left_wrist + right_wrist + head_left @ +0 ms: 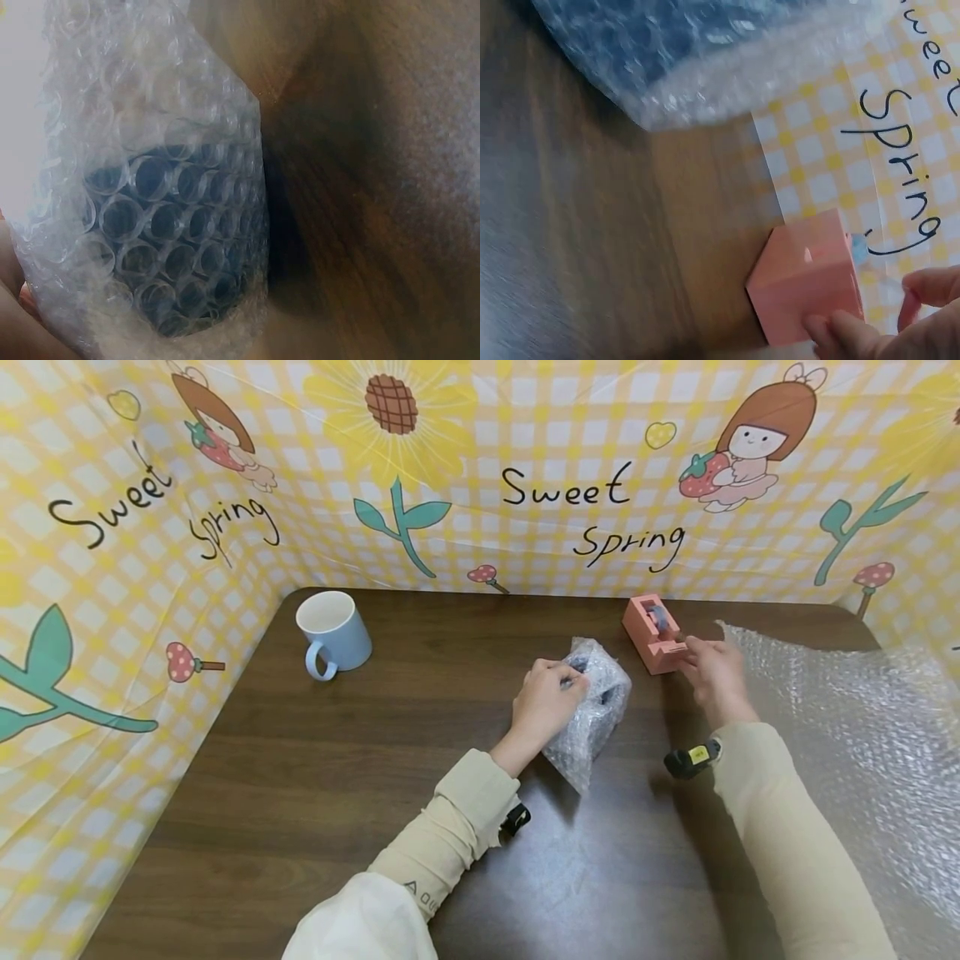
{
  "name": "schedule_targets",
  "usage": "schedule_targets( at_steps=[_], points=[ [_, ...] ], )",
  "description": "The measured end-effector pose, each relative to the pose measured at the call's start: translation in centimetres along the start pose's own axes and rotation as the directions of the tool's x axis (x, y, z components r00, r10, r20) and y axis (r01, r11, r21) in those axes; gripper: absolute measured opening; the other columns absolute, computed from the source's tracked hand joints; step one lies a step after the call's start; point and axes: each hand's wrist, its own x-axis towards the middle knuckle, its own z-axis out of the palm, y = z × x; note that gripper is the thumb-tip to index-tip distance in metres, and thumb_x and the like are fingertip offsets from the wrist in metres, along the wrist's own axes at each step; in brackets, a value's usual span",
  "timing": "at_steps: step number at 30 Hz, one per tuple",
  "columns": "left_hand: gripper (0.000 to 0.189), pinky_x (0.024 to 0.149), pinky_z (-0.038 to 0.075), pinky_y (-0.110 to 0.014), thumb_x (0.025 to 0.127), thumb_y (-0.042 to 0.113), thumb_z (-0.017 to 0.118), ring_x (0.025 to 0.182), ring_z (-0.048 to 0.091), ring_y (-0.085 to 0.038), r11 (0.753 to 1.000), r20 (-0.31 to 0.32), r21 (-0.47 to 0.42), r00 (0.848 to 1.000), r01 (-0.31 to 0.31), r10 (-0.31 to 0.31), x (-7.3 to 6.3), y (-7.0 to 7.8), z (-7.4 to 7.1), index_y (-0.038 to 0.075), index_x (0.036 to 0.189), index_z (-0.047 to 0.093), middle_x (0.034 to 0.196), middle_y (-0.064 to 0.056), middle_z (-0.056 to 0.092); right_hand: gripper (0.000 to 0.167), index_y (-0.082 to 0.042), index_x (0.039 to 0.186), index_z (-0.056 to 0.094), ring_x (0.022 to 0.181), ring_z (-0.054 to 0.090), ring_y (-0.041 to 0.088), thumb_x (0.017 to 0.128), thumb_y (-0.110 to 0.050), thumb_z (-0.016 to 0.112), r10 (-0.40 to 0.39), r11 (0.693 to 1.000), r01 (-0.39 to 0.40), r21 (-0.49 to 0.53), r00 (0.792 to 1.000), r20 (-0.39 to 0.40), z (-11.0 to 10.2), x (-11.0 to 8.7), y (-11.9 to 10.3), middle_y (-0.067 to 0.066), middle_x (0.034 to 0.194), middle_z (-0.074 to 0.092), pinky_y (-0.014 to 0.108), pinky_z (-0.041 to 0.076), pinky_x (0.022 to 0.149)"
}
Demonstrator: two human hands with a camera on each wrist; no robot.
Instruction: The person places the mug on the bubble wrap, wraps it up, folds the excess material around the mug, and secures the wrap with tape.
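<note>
A bundle of bubble wrap (596, 714) with something dark blue inside stands on the table in the head view, its lower corner pointed toward me. My left hand (546, 700) grips its upper left side. In the left wrist view the dark shape shows through the bubbles. To the right, my right hand (718, 681) is at the front end of a pink tape dispenser (643, 642). The right wrist view has thumb and forefinger pinching the end of the clear tape (885, 280), while other fingers touch the dispenser's pink body (802, 296).
A light blue mug (348, 639), white inside, stands at the back left. A large loose sheet of bubble wrap (862, 735) covers the table's right side, partly under my right arm. Yellow checked cloth (465, 527) encloses the brown table (300, 777) at back and sides.
</note>
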Motion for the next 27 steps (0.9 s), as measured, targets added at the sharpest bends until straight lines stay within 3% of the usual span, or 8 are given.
schedule_targets(
  at_steps=[4,9,11,14,18,22,24,27],
  points=[
    [0.028,0.101,0.038,-0.054,0.095,0.036,0.055,0.13,0.046,-0.023,1.0,-0.001,0.002,1.0,-0.005,0.005,0.1,-0.1,0.1,0.018,0.11,0.071,0.138,-0.002,0.05,0.008,-0.013,0.092,0.045,0.117,0.05,0.011,0.099,-0.016,0.046,0.019,0.991,-0.015,0.134,0.999,-0.029,0.1,0.0,0.6,-0.004,0.103,0.044,0.024,0.036,0.11],
    [0.029,0.102,0.037,-0.055,0.095,0.037,0.055,0.131,0.045,-0.023,1.0,0.004,-0.003,1.0,-0.007,0.007,0.0,0.0,0.1,0.018,0.11,0.07,0.139,-0.002,0.05,0.003,-0.013,0.102,0.046,0.1,0.049,0.009,0.099,-0.013,0.045,0.05,0.949,-0.042,0.312,0.999,-0.016,-0.1,0.2,1.1,-0.001,0.109,0.044,0.022,0.037,0.107],
    [0.029,0.103,0.036,-0.055,0.095,0.037,0.055,0.131,0.045,-0.023,1.0,0.004,-0.007,1.0,-0.007,0.007,0.0,0.0,0.1,0.018,0.111,0.07,0.14,-0.002,0.05,0.023,-0.014,0.123,0.043,0.105,0.048,0.009,0.1,-0.013,0.042,0.055,0.927,-0.059,0.371,0.998,0.022,-0.3,0.2,1.1,-0.001,0.113,0.042,0.022,0.036,0.108],
    [0.029,0.103,0.036,-0.056,0.095,0.036,0.055,0.131,0.045,-0.023,1.0,0.002,-0.011,1.0,-0.01,0.01,0.0,0.0,0.0,0.018,0.111,0.07,0.139,-0.003,0.05,0.051,-0.019,0.148,0.021,0.126,0.041,0.011,0.1,-0.012,0.039,0.053,0.887,-0.088,0.453,0.994,0.091,-0.6,0.0,1.1,-0.001,0.131,0.038,0.022,0.032,0.11],
    [0.029,0.102,0.036,-0.056,0.095,0.037,0.055,0.131,0.045,-0.023,1.0,0.0,-0.008,1.0,-0.013,0.013,0.0,0.0,0.0,0.018,0.11,0.07,0.139,-0.003,0.05,0.059,-0.025,0.153,0.011,0.142,0.029,0.013,0.102,-0.014,0.037,0.035,0.837,-0.099,0.538,0.991,0.128,-0.8,-0.3,1.7,-0.001,0.154,0.02,0.022,0.03,0.111],
    [0.028,0.102,0.036,-0.056,0.095,0.036,0.055,0.131,0.045,-0.023,1.0,0.0,-0.006,1.0,-0.012,0.012,0.1,0.0,0.1,0.018,0.11,0.071,0.139,-0.003,0.05,0.055,-0.023,0.152,0.014,0.142,0.032,0.015,0.102,-0.016,0.036,0.019,0.784,-0.082,0.615,0.994,0.109,-0.7,-0.5,2.3,0.002,0.155,0.02,0.023,0.031,0.112],
    [0.028,0.102,0.036,-0.056,0.095,0.036,0.055,0.131,0.044,-0.023,1.0,0.0,-0.007,1.0,-0.01,0.01,0.1,-0.1,0.1,0.018,0.11,0.071,0.139,-0.003,0.05,0.054,-0.021,0.152,0.018,0.141,0.034,0.016,0.102,-0.019,0.039,0.018,0.788,-0.068,0.612,0.996,0.089,-0.6,-0.6,2.4,0.003,0.153,0.024,0.023,0.032,0.112],
    [0.028,0.102,0.036,-0.056,0.095,0.036,0.055,0.131,0.044,-0.023,1.0,0.002,-0.009,1.0,-0.009,0.009,0.1,-0.1,0.0,0.018,0.109,0.071,0.139,-0.003,0.05,0.061,-0.019,0.152,0.02,0.14,0.036,0.017,0.099,-0.029,0.049,0.033,0.852,-0.06,0.521,0.998,0.061,-0.3,-0.8,2.2,0.006,0.153,0.027,0.025,0.033,0.112]
  ],
)
